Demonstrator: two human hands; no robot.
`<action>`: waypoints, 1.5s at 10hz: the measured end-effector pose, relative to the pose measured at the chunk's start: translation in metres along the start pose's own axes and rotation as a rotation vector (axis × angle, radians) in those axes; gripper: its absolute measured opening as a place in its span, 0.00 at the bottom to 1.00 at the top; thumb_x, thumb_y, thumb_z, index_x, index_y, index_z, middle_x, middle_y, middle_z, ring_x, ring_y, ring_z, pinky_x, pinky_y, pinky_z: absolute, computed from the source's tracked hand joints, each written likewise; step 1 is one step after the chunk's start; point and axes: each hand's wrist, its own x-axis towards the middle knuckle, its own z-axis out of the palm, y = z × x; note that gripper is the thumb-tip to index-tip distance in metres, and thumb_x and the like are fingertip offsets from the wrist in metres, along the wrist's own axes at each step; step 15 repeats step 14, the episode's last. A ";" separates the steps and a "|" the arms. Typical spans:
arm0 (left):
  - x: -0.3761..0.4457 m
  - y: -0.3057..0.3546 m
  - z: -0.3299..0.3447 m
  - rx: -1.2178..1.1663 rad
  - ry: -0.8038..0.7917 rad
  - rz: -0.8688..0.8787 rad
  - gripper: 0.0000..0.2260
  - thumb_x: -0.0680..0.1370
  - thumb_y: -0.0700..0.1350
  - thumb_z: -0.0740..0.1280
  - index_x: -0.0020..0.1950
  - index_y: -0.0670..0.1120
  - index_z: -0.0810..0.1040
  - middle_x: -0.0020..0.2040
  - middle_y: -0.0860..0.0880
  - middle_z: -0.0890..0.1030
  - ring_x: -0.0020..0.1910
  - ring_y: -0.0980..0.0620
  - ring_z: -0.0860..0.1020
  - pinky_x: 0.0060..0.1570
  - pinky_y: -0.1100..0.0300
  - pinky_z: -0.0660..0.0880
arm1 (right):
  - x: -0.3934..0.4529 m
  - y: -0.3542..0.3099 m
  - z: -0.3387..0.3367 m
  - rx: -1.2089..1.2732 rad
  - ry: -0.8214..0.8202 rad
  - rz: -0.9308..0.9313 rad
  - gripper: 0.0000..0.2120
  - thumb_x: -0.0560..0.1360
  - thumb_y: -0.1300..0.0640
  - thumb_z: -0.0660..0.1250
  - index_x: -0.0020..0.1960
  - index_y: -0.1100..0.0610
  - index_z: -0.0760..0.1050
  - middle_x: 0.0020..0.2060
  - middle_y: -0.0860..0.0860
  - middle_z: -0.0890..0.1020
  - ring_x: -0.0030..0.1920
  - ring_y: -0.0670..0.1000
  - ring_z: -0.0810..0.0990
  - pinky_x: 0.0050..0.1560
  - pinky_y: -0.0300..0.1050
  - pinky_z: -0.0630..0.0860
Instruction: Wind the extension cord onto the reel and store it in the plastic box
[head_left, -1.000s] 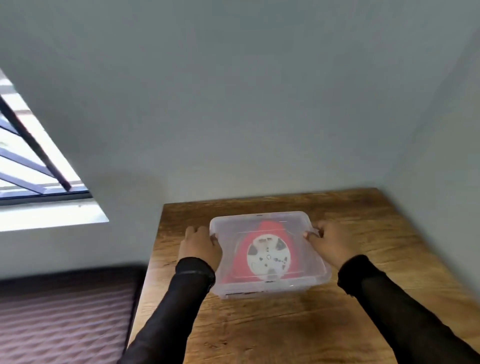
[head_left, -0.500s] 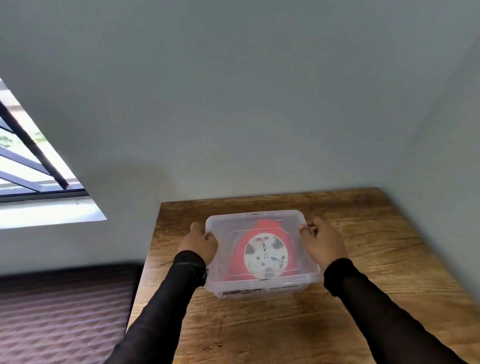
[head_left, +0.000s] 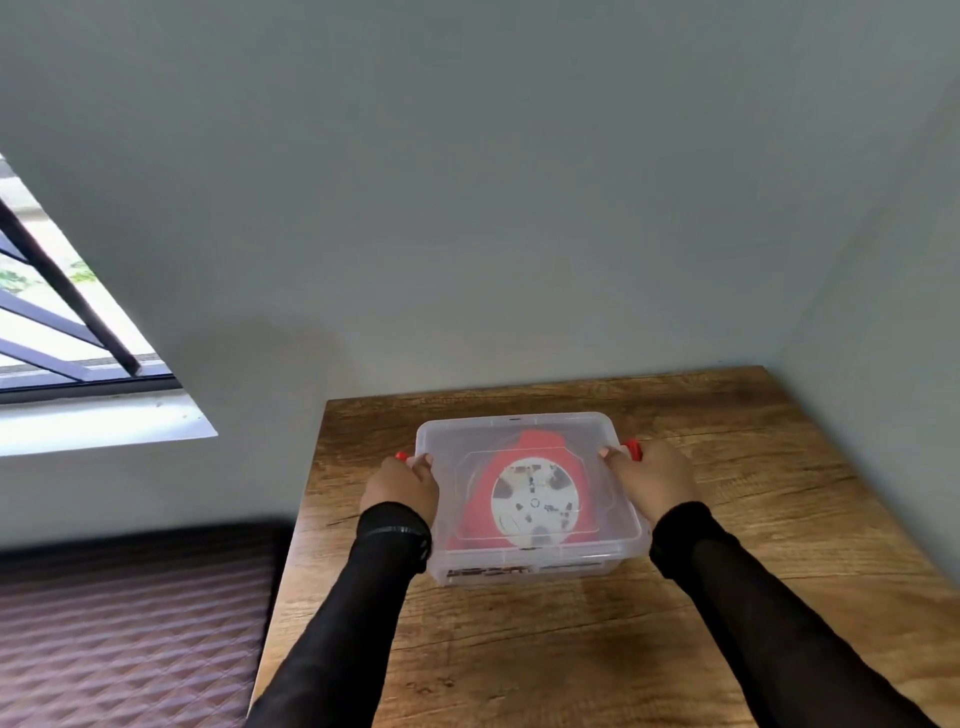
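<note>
— Head view: where's the reel (head_left: 530, 499)?
— Inside the lidded box (head_left: 524, 558), between your grips. Your left hand (head_left: 399, 488) and right hand (head_left: 655, 480) curl round its red side clips (head_left: 632, 450). Snap both down next, evenly.

Daylight pours in from the window (head_left: 57, 332) at the left, blown out to near white along its sill, while the grey wall (head_left: 467, 182) stays evenly and softly lit, with a faint broad shadow low down beside the window. The wooden surface (head_left: 753, 467) is warm and moderately bright, and the clear lid of the plastic box (head_left: 524, 441) looks milky from soft glare, hazing what lies under it. The wide lens bends the window bars, and the patterned floor (head_left: 130, 623) at lower left is smeared and soft.
</note>
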 end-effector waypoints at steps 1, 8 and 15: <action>0.007 0.007 0.003 0.141 0.032 0.039 0.18 0.81 0.51 0.54 0.61 0.39 0.70 0.55 0.39 0.79 0.54 0.41 0.78 0.45 0.56 0.71 | 0.003 -0.006 0.007 -0.327 0.099 -0.159 0.13 0.79 0.51 0.61 0.45 0.61 0.74 0.36 0.53 0.77 0.35 0.53 0.75 0.28 0.41 0.65; 0.137 0.048 0.000 0.034 0.229 0.049 0.19 0.81 0.54 0.51 0.56 0.42 0.73 0.51 0.40 0.81 0.50 0.39 0.80 0.43 0.55 0.72 | 0.124 -0.075 0.076 -0.347 0.127 -0.268 0.17 0.81 0.51 0.55 0.59 0.63 0.72 0.50 0.61 0.81 0.48 0.61 0.80 0.45 0.46 0.74; 0.103 0.173 -0.161 0.599 0.767 0.849 0.30 0.81 0.57 0.45 0.73 0.45 0.30 0.69 0.46 0.21 0.68 0.45 0.22 0.66 0.49 0.22 | 0.101 -0.208 -0.042 -0.594 0.530 -1.030 0.31 0.73 0.51 0.70 0.71 0.62 0.66 0.72 0.64 0.63 0.67 0.65 0.68 0.64 0.64 0.63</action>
